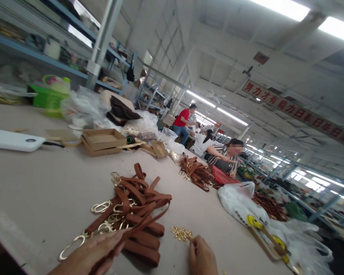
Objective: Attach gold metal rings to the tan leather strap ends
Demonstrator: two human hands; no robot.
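My left hand (104,250) is at the near edge of a heap of brown leather straps (145,198) with gold clips. Its fingers are closed around one brown strap (149,219), which loops up and away over the heap. A large gold clip (72,247) lies just beyond the back of this hand. My right hand (202,256) rests on the table at the edge of a small pile of gold rivets (182,233). Its fingertips are pinched together, and whatever they hold is hidden.
Cardboard trays (103,141) and plastic bags (145,124) line the table's far side. A white-handled object (15,140) lies at left. More straps (196,172) are further along, beside a plastic bag (240,200). Several people work beyond, one in a red shirt (182,117).
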